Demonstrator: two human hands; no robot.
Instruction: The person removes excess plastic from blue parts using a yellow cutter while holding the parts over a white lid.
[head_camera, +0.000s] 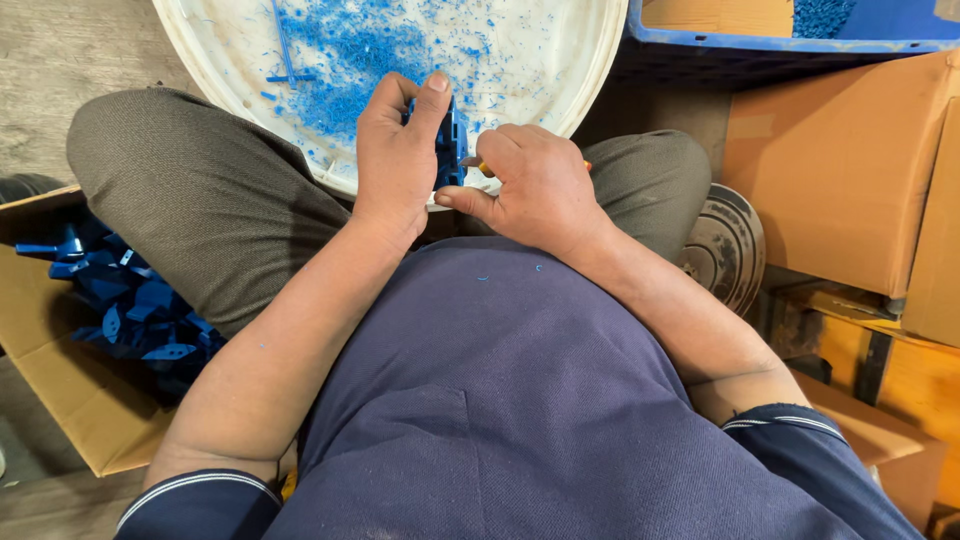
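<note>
Left hand (395, 150) clamped on a blue part (450, 145), thumb up along its near face, fingers wrapped behind; part held upright over the near rim of the white basin (590, 70). Right hand (540, 185) just beside it, fingers curled together around a small tool (484, 168) (only an orange-yellow bit shows; kind cannot be told), its tip at the part's right edge. Basin floor strewn with blue shavings (350, 60) and a thin blue strip (283, 50). Open carton (70, 400) at the person's left holds more blue parts (130, 310). Blue crate (780, 40) and brown boxes (830, 170) lie to the right; a dark ribbed disc (725, 245) sits beside the right knee.
</note>
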